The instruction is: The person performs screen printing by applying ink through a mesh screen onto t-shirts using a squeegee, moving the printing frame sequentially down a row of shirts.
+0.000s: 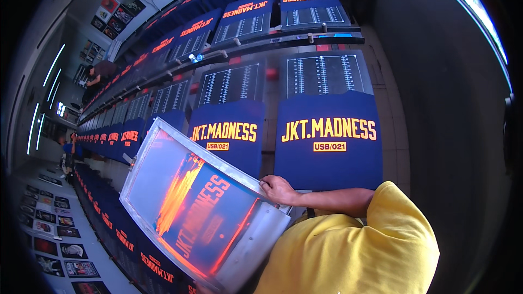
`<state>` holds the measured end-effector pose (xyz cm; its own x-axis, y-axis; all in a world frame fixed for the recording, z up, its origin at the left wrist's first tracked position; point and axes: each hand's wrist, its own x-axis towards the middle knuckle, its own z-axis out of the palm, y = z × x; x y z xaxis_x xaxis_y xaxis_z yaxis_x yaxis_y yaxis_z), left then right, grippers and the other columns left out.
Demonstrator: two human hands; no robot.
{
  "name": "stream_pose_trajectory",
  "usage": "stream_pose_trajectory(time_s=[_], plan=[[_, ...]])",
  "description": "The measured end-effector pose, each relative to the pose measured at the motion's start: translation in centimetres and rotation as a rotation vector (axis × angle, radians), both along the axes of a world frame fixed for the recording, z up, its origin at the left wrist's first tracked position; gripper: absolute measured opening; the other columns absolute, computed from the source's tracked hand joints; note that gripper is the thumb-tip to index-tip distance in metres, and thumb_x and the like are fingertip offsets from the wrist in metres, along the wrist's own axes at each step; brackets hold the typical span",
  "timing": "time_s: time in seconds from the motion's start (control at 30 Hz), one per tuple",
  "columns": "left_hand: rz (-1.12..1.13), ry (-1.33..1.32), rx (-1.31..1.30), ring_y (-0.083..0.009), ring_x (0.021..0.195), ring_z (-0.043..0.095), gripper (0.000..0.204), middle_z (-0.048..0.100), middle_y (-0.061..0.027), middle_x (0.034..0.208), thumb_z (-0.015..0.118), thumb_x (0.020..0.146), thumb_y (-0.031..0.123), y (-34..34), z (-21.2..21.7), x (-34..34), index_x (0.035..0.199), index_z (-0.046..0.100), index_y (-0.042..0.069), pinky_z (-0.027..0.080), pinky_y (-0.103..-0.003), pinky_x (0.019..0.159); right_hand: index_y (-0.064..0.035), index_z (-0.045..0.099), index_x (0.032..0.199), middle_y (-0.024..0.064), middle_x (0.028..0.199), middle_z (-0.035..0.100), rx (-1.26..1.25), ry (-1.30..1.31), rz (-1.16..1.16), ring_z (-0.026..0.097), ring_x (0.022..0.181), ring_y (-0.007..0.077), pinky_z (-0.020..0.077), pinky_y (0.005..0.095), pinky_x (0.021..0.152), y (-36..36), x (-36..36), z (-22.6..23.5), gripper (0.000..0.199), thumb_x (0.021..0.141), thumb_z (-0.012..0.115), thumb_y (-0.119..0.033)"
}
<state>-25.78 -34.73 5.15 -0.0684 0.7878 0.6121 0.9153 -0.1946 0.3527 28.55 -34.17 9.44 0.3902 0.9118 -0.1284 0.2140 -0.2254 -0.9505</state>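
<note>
My right hand [279,189] is closed around the near right edge of a silk-screen frame [143,155]. The frame is pale metal and is tilted. Through its translucent mesh [163,158] I see dark blue cloth and lettering. A streak of orange ink [182,188] runs across the mesh, with more along its lower edges. Just beyond my hand, dark blue T-shirts [327,171] with orange-yellow printed lettering lie flat on printing boards [354,76]. My left hand does not show.
Long rows of boards with blue shirts run toward the far left. A dark rail [245,49] with short pegs divides two rows. People [101,73] stand farther off. Pictures [76,250] line the walls, and a dark wall [447,130] rises at right.
</note>
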Motion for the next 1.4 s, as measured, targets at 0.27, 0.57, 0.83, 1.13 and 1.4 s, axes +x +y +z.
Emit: stream_pose_trajectory(time_s=[0.27,0.57,0.83,1.13,1.4], plan=[[-0.053,0.100,0.130,-0.0306,0.077,0.064,0.033,0.065,-0.0155,0.084,0.071,0.085,0.029,-1.8,1.2,-1.2,0.098,0.062,0.000,0.053,-0.044,0.068,0.0024,0.066,0.108,0.0246,0.108,0.065,0.002,0.063,0.067,0.060,0.107,0.0409,0.0460,0.0465,0.096,0.8,2.4,0.3,0.033,0.096,0.047,-0.022],[0.207,0.120,-0.275,-0.0281,0.080,0.065,0.032,0.065,-0.0139,0.088,0.056,0.096,0.034,-5.5,6.7,4.5,0.099,0.064,0.003,0.053,-0.040,0.068,0.0019,0.065,0.110,0.0232,0.111,0.064,-0.010,0.124,0.119,0.058,0.109,0.0395,0.0443,0.0449,0.098,1.0,4.0,-0.5,0.034,0.097,0.046,-0.022],[0.253,-0.519,-0.433,-0.0242,0.081,0.062,0.045,0.064,-0.0128,0.089,0.051,0.099,0.036,-3.0,9.1,8.2,0.102,0.065,-0.007,0.051,-0.038,0.072,0.0022,0.065,0.110,0.0224,0.109,0.064,0.005,0.145,0.063,0.058,0.110,0.0395,0.0441,0.0459,0.098,0.3,5.7,0.0,0.033,0.097,0.046,-0.022],[-0.097,-0.521,-0.429,-0.0223,0.085,0.060,0.046,0.062,-0.0107,0.095,0.049,0.100,0.034,7.7,8.6,17.1,0.104,0.065,-0.009,0.051,-0.037,0.078,0.0027,0.064,0.114,0.0254,0.109,0.065,0.062,0.046,-0.292,0.063,0.102,0.0403,0.0480,0.0454,0.093,-3.0,10.6,0.7,0.034,0.096,0.050,-0.022],[-0.329,-0.860,-0.759,-0.0169,0.085,0.063,0.045,0.066,-0.0085,0.094,0.047,0.103,0.035,14.0,8.1,30.6,0.108,0.067,-0.005,0.050,-0.034,0.075,0.0049,0.068,0.105,0.0231,0.084,0.069,0.032,-0.083,-0.761,0.069,0.078,0.0302,0.0519,0.0409,0.072,-11.5,15.6,0.7,0.033,0.095,0.052,-0.022]])
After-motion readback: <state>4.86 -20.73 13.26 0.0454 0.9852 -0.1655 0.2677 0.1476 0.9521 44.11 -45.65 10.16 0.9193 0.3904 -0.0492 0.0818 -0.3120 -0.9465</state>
